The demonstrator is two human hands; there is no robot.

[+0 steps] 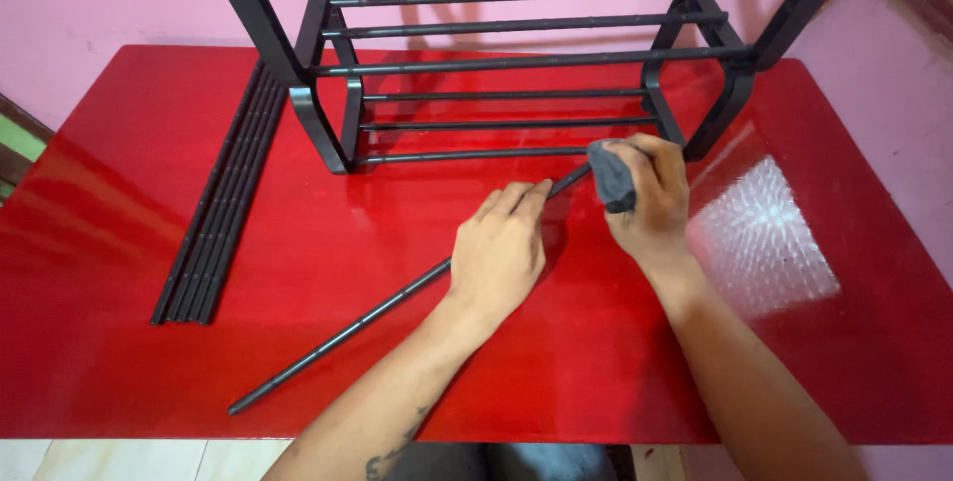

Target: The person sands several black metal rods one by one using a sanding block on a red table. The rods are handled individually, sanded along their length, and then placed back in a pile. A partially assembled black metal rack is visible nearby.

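Black rod (342,334) lies slanted across the red table (119,372), loose end at lower left, far end at the rack (516,64). Looks light, stiff, smooth metal, likely to roll; mid-shaft seems the best grip. Spare rods (220,205) lie bundled far left. Left hand (499,255) presses flat, fingers spread, on the rod. Right hand (650,201) is closed around a grey cloth (611,175) at the rod's tip. Tip hidden; rack top cut off.

Left hand (499,253) lies palm down, fingers stretched forward together; right hand (650,198) is curled in a closed grip, forearms angled inward.
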